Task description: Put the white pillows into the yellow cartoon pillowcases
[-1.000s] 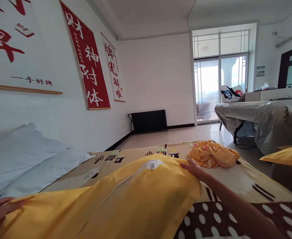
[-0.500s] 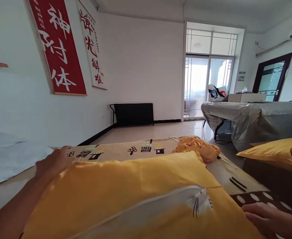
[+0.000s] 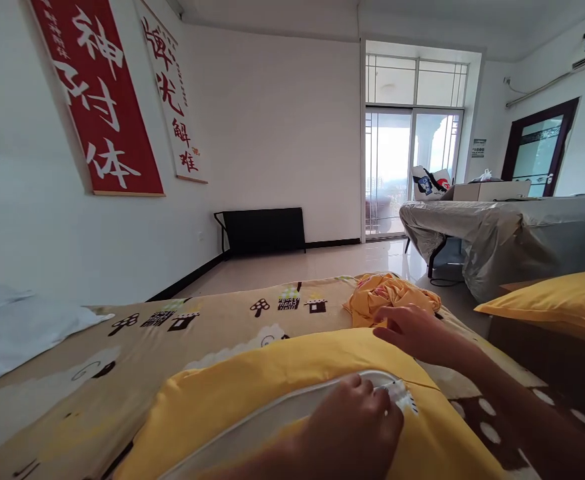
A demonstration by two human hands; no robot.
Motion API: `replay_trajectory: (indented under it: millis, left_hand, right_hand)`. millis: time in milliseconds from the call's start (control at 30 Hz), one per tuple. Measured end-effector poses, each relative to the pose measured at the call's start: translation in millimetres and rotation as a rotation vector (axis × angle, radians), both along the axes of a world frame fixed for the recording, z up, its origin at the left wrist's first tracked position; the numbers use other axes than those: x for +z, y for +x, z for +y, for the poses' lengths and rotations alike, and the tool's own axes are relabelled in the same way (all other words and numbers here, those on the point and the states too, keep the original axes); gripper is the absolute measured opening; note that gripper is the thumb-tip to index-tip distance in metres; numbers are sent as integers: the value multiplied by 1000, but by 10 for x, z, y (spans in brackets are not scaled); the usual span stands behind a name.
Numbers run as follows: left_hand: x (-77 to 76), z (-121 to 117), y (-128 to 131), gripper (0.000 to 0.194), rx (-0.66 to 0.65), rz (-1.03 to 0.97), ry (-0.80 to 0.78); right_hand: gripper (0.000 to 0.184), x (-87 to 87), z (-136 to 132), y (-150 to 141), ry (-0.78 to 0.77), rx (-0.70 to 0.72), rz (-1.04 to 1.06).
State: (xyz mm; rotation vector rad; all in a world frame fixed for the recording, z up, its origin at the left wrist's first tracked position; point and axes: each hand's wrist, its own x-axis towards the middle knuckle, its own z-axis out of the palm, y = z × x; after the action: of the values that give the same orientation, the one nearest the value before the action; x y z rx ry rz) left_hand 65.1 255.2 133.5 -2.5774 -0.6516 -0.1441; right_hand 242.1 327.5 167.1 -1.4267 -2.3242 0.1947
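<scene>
A yellow pillow (image 3: 212, 380) with a pale grey-white animal print lies in front of me on the patterned bed cover. My left hand (image 3: 355, 420) rests on its right half, over the print, with fingers curled closed against the fabric; the fingertips are hidden. Further out, my right hand (image 3: 415, 333) is at the pillow's far right corner. Its fingers are loosely bent and parted from the thumb, with nothing visible between them. Just beyond that hand sits a crumpled orange-yellow cloth (image 3: 372, 290), partly covered by it.
The beige bed cover (image 3: 232, 327) spreads beneath everything. White bedding (image 3: 17, 333) lies at left, and a second yellow pillow (image 3: 547, 297) at right. A plastic-covered table (image 3: 517, 227) carrying boxes stands beyond. A black folded panel (image 3: 262, 230) leans by the far wall.
My left hand has left the pillow's far left corner and moved right onto its print. My right hand has gone from the right edge to the far corner. The pillow's far edge sits lower.
</scene>
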Motion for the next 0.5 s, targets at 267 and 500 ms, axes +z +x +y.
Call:
replay_trajectory:
  millis: [267, 500]
  left_hand:
    - [-859, 357, 127, 9, -188, -148, 321]
    - [-1232, 548, 28, 20, -299, -544, 368]
  right_hand:
    - [28, -641, 259, -460, -7, 122, 175]
    - [54, -768, 230, -332, -107, 428, 84]
